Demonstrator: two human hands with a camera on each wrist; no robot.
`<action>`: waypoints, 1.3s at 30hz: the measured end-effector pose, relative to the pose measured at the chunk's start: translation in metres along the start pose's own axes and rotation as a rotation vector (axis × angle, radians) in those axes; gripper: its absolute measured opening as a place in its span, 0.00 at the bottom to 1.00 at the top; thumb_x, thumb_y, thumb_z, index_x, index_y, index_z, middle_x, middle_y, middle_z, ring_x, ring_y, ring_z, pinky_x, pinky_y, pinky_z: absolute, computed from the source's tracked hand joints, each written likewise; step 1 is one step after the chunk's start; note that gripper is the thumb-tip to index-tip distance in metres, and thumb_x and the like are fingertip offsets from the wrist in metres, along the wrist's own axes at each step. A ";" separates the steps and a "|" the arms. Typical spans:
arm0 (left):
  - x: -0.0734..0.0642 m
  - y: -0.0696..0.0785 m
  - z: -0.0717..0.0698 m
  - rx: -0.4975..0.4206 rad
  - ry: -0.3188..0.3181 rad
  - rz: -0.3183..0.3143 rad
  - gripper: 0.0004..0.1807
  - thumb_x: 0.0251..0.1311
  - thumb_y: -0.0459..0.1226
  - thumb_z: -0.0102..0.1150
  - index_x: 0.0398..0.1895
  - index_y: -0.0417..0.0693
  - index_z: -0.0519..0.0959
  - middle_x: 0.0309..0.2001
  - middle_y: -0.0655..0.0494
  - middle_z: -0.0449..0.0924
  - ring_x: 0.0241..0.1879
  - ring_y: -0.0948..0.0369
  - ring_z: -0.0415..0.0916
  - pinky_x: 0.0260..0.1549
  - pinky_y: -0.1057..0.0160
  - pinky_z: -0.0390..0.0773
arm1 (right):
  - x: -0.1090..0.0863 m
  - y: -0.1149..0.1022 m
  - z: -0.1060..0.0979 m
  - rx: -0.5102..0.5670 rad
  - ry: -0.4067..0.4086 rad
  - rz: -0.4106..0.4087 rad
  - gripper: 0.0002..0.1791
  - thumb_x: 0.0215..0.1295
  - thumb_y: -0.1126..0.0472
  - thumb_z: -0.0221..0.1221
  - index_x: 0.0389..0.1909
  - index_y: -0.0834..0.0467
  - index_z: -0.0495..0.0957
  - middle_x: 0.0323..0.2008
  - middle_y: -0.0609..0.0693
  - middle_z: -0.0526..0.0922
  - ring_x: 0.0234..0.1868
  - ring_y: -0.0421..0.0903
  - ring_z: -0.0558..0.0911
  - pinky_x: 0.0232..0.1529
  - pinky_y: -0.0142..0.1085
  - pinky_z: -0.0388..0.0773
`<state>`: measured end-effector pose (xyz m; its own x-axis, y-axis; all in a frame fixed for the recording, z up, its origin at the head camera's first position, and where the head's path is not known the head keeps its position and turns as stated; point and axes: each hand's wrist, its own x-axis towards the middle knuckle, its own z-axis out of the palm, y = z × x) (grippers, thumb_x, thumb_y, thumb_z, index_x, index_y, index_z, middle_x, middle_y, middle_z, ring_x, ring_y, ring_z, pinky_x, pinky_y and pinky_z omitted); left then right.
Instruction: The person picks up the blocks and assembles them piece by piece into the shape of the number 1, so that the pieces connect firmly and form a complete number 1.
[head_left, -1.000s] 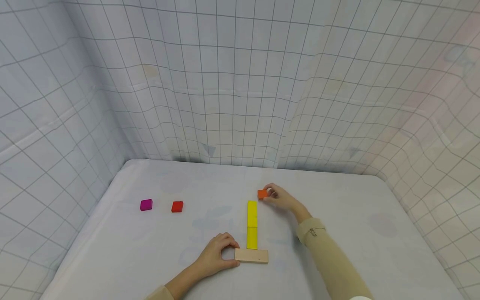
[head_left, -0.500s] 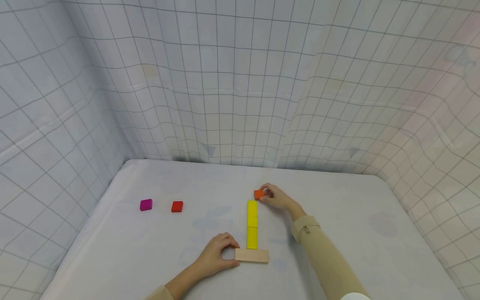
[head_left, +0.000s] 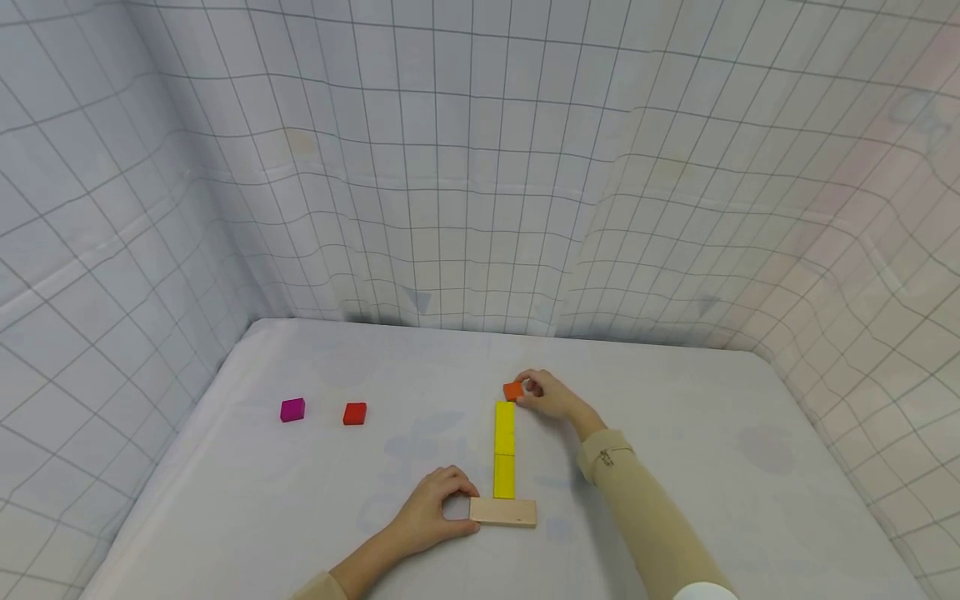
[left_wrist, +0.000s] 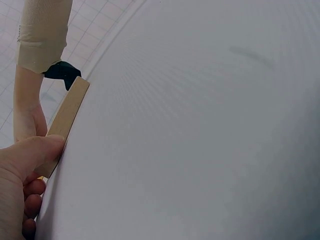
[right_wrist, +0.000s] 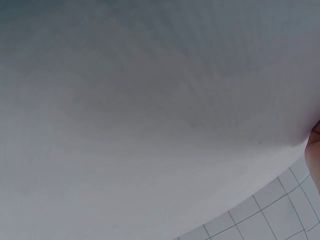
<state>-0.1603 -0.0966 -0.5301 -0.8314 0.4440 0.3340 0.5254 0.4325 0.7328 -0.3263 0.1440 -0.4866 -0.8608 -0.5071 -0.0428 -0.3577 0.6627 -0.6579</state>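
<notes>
table point(head_left: 675, 417): draped in white cloth point(head_left: 420, 367) with faint grey-blue patches; i see the far edge run nearly straight between rounded far corners.
gridded sheet point(head_left: 480, 208): hangs behind and on both sides, lines wavy, a pinkish tint toward the right.
left hand point(head_left: 433, 510): grasping; thumb and fingers pinch the left end of the plain wooden block point(head_left: 503, 512), which lies crosswise.
yellow blocks point(head_left: 504, 427): two, end to end, in a line from beside the wooden block toward the far edge.
right hand point(head_left: 551, 394): grasping; it pinches the orange block point(head_left: 512, 392) from the right.
orange block: at the far end of the yellow line, short of the table's far edge; i can't tell whether it touches yellow.
toward the left edge: red block point(head_left: 355, 413), then magenta block point(head_left: 292, 410) farther left.
sleeves point(head_left: 652, 517): tan, both arms.
</notes>
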 end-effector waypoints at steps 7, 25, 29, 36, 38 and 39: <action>0.000 0.001 -0.001 0.014 0.003 0.000 0.16 0.40 0.44 0.71 0.34 0.57 0.78 0.34 0.70 0.73 0.35 0.70 0.66 0.37 0.67 0.68 | 0.001 -0.002 0.002 -0.016 0.008 0.038 0.18 0.61 0.61 0.58 0.52 0.57 0.71 0.41 0.55 0.71 0.40 0.48 0.69 0.45 0.43 0.68; 0.000 0.004 0.000 -0.014 -0.005 -0.031 0.17 0.39 0.44 0.72 0.34 0.59 0.78 0.35 0.71 0.72 0.35 0.70 0.66 0.37 0.67 0.68 | -0.003 -0.005 0.003 -0.004 0.005 0.022 0.18 0.62 0.63 0.57 0.53 0.58 0.72 0.42 0.58 0.72 0.42 0.50 0.69 0.46 0.44 0.68; 0.000 0.003 0.000 -0.012 -0.004 -0.029 0.16 0.39 0.44 0.72 0.34 0.59 0.78 0.35 0.71 0.72 0.36 0.70 0.66 0.37 0.67 0.69 | -0.003 -0.005 0.004 0.008 0.005 0.034 0.18 0.62 0.63 0.57 0.53 0.57 0.72 0.44 0.58 0.72 0.43 0.51 0.70 0.48 0.44 0.68; 0.000 0.001 0.001 -0.003 0.004 -0.007 0.16 0.40 0.44 0.72 0.34 0.58 0.78 0.35 0.70 0.73 0.36 0.70 0.66 0.37 0.67 0.69 | -0.001 -0.005 0.003 0.016 -0.001 0.047 0.18 0.61 0.63 0.57 0.53 0.56 0.72 0.43 0.56 0.72 0.43 0.51 0.69 0.47 0.44 0.68; 0.000 0.001 0.001 -0.004 0.004 -0.001 0.16 0.40 0.44 0.71 0.34 0.57 0.78 0.34 0.70 0.73 0.35 0.69 0.66 0.37 0.67 0.68 | -0.001 -0.005 0.003 0.013 0.000 0.050 0.17 0.61 0.63 0.58 0.52 0.56 0.73 0.42 0.56 0.72 0.42 0.50 0.70 0.47 0.44 0.68; 0.000 0.001 0.001 -0.004 0.004 0.001 0.15 0.41 0.44 0.71 0.34 0.57 0.78 0.34 0.69 0.73 0.35 0.69 0.66 0.37 0.67 0.68 | -0.001 -0.005 0.003 0.010 0.001 0.048 0.17 0.61 0.63 0.58 0.52 0.56 0.73 0.42 0.56 0.72 0.42 0.50 0.70 0.46 0.44 0.68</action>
<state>-0.1597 -0.0955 -0.5295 -0.8316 0.4415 0.3370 0.5254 0.4286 0.7350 -0.3227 0.1396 -0.4861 -0.8774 -0.4741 -0.0734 -0.3124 0.6807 -0.6626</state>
